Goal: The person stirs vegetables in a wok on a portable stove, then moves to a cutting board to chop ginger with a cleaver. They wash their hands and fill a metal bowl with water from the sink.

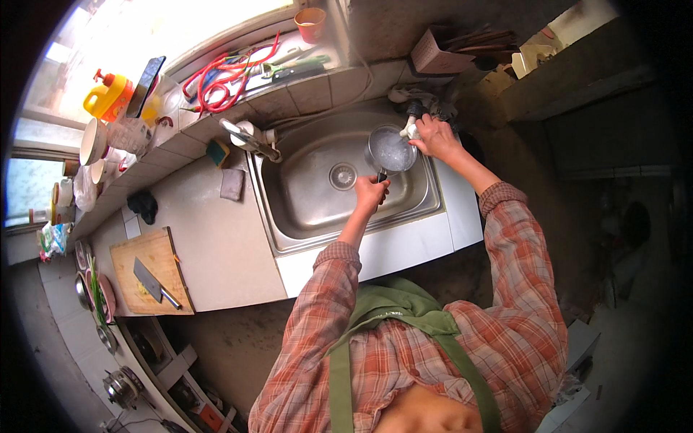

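Observation:
My left hand [371, 194] grips the black handle of a small metal saucepan [373, 154]. The pan is held level over the right part of a stainless steel sink [303, 197], and bubbly water [393, 151] stands in it. At the sink's back right corner, my right hand [437, 139] has its fingers around a white plastic tap [406, 131], whose outlet is above the pan's rim. The round drain strainer [342, 176] shows to the left of the pan.
A second faucet [254, 142] rises at the sink's left corner, near a sponge [217, 153]. A cleaver [149, 280] lies on a wooden cutting board [127, 254] at the far left. Red chillies [219, 92] and knives line the tiled ledge behind.

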Demonstrator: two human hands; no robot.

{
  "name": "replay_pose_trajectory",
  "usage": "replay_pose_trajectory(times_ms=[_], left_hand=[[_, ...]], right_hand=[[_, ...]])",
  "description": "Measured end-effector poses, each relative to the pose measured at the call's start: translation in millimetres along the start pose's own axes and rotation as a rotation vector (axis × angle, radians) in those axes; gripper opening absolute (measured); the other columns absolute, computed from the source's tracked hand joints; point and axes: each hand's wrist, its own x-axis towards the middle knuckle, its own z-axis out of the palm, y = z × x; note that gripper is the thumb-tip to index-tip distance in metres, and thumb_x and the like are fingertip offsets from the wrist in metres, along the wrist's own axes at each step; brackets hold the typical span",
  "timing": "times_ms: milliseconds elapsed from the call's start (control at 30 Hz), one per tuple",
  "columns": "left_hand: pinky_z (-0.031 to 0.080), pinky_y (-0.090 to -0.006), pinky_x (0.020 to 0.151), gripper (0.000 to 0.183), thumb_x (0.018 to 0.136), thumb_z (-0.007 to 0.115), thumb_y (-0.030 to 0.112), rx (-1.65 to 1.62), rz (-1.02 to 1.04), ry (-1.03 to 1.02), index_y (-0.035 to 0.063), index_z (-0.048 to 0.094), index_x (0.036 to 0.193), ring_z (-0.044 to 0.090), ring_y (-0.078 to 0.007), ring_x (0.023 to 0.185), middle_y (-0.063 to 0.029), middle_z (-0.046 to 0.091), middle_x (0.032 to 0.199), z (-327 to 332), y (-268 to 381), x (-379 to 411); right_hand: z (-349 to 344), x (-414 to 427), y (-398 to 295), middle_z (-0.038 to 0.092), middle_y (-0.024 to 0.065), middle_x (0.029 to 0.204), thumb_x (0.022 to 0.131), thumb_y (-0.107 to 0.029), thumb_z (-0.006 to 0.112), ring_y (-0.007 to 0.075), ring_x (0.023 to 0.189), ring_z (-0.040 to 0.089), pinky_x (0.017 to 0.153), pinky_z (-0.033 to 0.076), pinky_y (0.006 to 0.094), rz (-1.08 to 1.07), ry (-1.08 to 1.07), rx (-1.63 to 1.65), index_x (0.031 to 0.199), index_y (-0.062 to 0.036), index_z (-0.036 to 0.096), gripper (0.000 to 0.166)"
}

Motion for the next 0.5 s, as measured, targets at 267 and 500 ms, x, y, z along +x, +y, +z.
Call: replay_pose_trajectory(times_ms=[267,500], left_hand=[[0.035,-0.0257,0.036,0.017,0.077,0.068,0.010,0.071,-0.015,0.048,-0.0055,0.067,0.085,0.050,-0.0098,0.043,-0.0097,0.061,0.060,13,-7,-10],[0.031,-0.0263,0.034,0.013,0.079,0.065,0.006,0.113,0.034,0.031,-0.0047,0.062,0.072,0.046,-0.0109,0.039,-0.0094,0.058,0.057,14,-23,-39]], right_hand=[[14,19,-39,0.066,0.0245,0.092,0.070,-0.060,0.060,0.0355,0.091,0.064,0.079,0.050,0.0415,1.075,-0.154,0.616,0.088,0.0040,0.068,0.067],[23,9,-62,0.066,0.0232,0.086,0.071,-0.060,0.063,0.0311,0.090,0.066,0.076,0.050,0.0385,1.295,0.153,0.927,0.086,0.0058,0.067,0.068]])
